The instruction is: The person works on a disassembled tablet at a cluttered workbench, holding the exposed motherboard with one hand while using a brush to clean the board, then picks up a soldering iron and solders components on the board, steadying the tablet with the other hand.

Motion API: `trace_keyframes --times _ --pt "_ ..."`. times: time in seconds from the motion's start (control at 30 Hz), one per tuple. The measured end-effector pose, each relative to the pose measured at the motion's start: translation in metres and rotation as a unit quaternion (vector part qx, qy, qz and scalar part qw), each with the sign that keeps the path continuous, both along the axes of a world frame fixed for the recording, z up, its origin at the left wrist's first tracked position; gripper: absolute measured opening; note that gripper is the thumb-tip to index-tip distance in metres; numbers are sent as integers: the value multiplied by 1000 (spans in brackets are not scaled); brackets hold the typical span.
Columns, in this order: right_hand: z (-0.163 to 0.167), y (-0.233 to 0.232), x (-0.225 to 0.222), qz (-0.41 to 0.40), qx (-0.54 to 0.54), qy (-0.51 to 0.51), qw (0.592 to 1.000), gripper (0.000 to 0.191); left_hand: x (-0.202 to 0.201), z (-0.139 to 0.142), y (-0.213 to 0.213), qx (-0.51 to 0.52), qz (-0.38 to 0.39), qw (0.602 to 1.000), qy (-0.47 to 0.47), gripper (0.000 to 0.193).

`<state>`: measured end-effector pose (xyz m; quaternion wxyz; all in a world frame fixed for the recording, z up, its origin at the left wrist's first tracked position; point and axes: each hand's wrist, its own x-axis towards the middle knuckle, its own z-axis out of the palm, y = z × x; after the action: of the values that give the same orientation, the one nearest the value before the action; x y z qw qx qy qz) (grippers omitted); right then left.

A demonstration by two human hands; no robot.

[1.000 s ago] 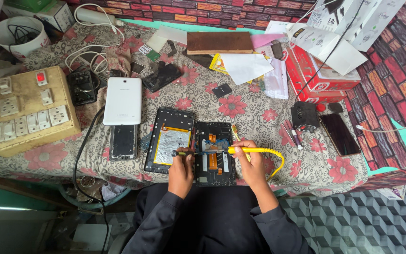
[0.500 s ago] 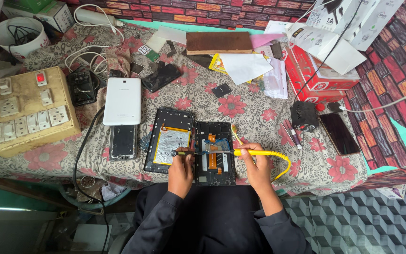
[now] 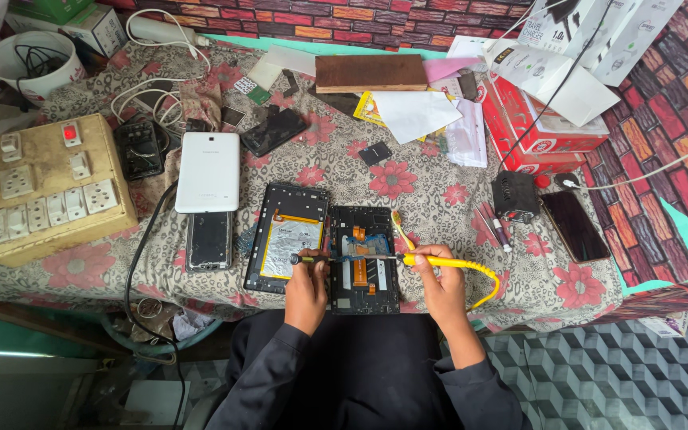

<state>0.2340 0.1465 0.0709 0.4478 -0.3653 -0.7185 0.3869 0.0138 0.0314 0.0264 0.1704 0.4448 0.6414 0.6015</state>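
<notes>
— Two hands, what's changed?

— Little: the right hand (image 3: 442,280) still grips the yellow-handled soldering iron (image 3: 439,261), fingers closed, tip over the opened black tablet chassis (image 3: 364,259) at the near edge of the floral-cloth tabletop (image 3: 408,171). The left hand (image 3: 307,283) keeps pinching a small screwdriver (image 3: 306,259).

— Anything crowding them?

— A white tablet back cover (image 3: 208,171) lies farther left, a yellow toothbrush (image 3: 399,228) just beside the chassis.
</notes>
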Motion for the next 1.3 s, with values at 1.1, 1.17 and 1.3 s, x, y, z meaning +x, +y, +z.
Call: trace_keyframes --times 1.1,1.17,1.3 --pt "-3 9 10 -21 2 28 999 16 -1 -2 1 8 -1 1000 -3 17" --pt "-3 8 11 -20 6 26 999 16 -1 -1 0 4 2 1000 -1 16" --pt "-2 8 11 -22 4 21 1000 16 0 0 1 1 -1 1000 -12 17"
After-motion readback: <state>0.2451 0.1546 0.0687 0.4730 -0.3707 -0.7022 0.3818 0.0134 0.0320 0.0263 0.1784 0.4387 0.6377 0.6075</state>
